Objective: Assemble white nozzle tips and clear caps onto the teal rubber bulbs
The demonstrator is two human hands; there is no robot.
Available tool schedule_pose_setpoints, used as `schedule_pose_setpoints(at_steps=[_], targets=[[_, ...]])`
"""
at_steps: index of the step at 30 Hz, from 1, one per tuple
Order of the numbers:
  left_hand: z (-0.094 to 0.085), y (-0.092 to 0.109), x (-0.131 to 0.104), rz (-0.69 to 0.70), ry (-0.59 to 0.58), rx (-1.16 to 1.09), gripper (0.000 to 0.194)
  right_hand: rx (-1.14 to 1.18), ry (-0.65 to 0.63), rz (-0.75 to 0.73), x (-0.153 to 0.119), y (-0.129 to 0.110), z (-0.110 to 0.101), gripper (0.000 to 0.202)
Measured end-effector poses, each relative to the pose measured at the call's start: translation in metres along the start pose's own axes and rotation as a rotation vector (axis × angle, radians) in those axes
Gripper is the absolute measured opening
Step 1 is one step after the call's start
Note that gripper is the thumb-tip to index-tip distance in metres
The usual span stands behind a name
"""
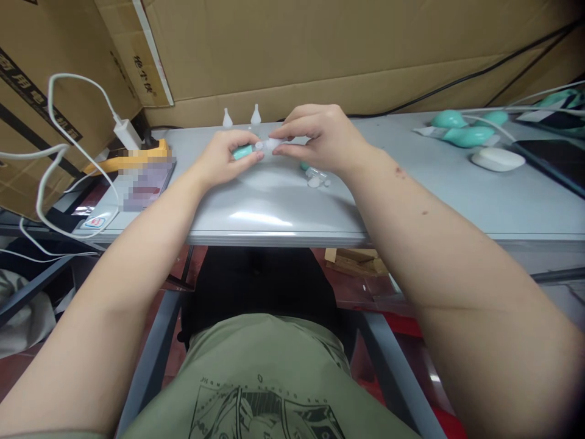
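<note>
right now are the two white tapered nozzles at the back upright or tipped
Upright: both white tapered nozzles show narrow tips pointing up, wider parts below.

the left hand [219, 155] grips a small teal-and-clear plastic piece [243, 152]; the right hand [322, 134] pinches a translucent white plastic tip [273, 145] at its three-o'clock end. from there, two white pointed nozzles [256, 115] stand towards eleven o'clock, small clear and white plastic parts [319, 177] lie at four, and glossy teal bulbs [470, 136] at three.
</note>
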State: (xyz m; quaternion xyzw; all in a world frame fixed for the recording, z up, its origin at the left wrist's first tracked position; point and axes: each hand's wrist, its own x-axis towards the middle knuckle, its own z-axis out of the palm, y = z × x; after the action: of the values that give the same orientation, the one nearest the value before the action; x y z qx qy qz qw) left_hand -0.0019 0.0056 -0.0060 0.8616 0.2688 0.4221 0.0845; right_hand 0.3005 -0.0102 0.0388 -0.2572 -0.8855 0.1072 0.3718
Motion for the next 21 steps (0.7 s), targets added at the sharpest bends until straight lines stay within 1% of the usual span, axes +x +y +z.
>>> schedule_pose_setpoints(at_steps=[8, 12, 15, 18, 21], targets=[[0.001, -0.004, -0.003, 0.027, 0.004, -0.019, 0.059, -0.105, -0.072, 0.003, 0.003, -0.008, -0.001, 0.021], [0.002, -0.008, -0.003, 0.072, 0.029, 0.007, 0.065, -0.161, -0.115, 0.032, 0.003, -0.015, -0.004, 0.024], [0.003, -0.009, -0.002, 0.077, 0.007, 0.018, 0.071, -0.176, -0.146, 0.048, 0.002, -0.019, -0.007, 0.027], [0.002, -0.007, -0.001, 0.069, -0.008, 0.049, 0.075, -0.167, -0.167, 0.057, 0.001, -0.016, -0.006, 0.029], [-0.001, -0.003, -0.002, 0.028, -0.029, 0.106, 0.07, -0.138, -0.13, 0.013, 0.0, -0.009, 0.0, 0.029]])
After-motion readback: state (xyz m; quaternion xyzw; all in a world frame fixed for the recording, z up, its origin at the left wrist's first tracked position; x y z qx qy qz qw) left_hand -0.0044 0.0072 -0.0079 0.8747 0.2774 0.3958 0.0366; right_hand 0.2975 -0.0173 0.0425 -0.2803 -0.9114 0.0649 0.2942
